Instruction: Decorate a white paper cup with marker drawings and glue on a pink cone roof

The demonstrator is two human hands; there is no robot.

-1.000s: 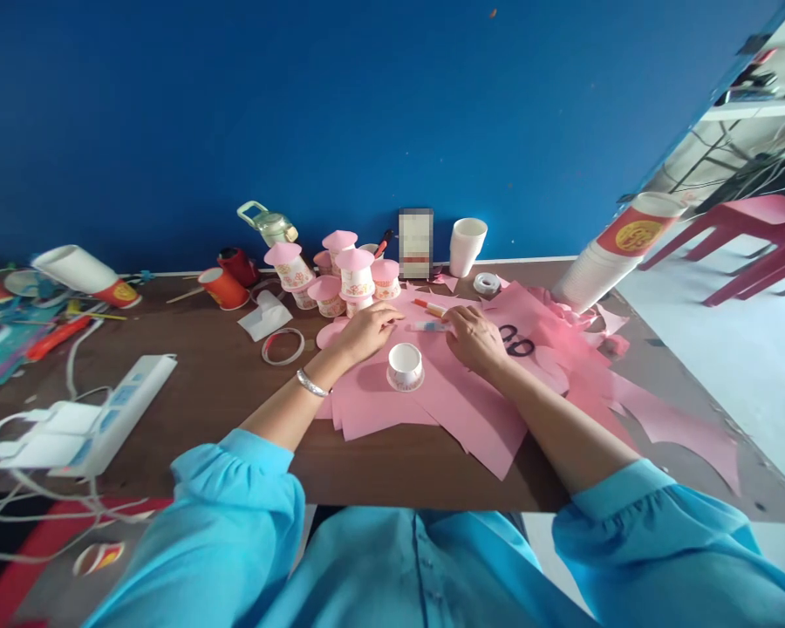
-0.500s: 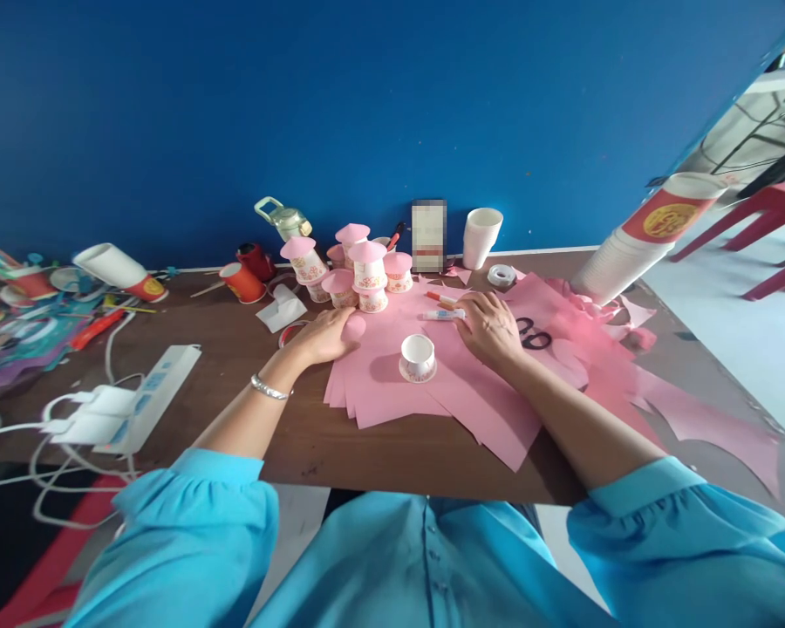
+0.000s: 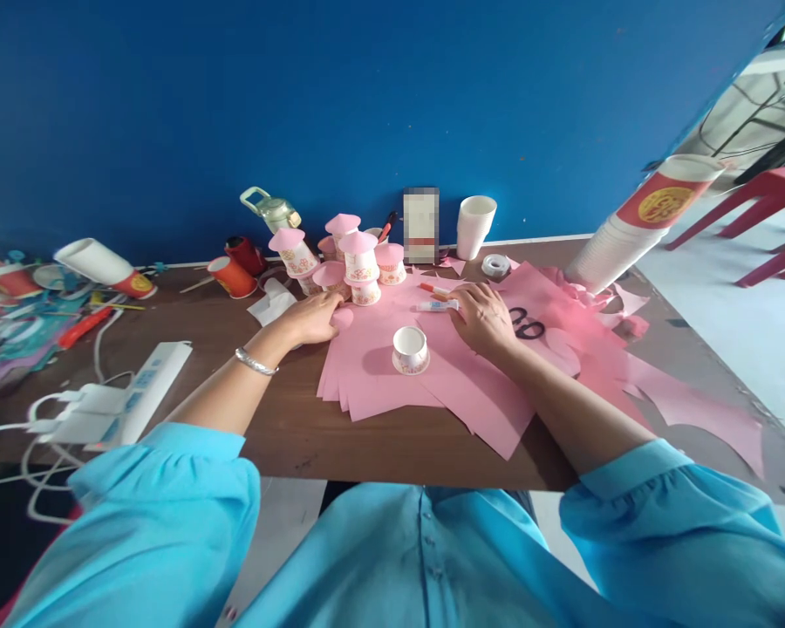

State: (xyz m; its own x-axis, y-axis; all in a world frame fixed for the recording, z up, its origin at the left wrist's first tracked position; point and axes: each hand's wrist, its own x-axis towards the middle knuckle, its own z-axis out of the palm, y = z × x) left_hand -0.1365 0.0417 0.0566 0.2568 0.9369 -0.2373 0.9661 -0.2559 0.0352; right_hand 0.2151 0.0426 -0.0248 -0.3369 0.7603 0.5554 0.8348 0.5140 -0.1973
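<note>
My left hand [image 3: 315,319] reaches in beside the cluster of small cup towers with pink cone roofs [image 3: 361,244]; its fingers lie around a small pink paper piece [image 3: 342,319], and whether they grip it is unclear. On the right, my right hand [image 3: 485,319] rests on the pink paper sheets [image 3: 392,392], its fingertips by a white glue pen [image 3: 435,306] and an orange pen [image 3: 434,288]; what it holds, if anything, is hidden. A short flowered cup base [image 3: 411,351] stands on the sheets between my hands.
Black scissors handles [image 3: 527,324] show right of my right hand. A tape roll [image 3: 495,266], white cups [image 3: 476,227] and a phone [image 3: 421,227] stand behind. A long cup stack [image 3: 621,235] leans at right. A power strip [image 3: 147,392] and cables lie left.
The whole view has shifted slightly, moving the table items left and up. My left hand has edged left towards the towers' base; my right hand stays by the pens.
</note>
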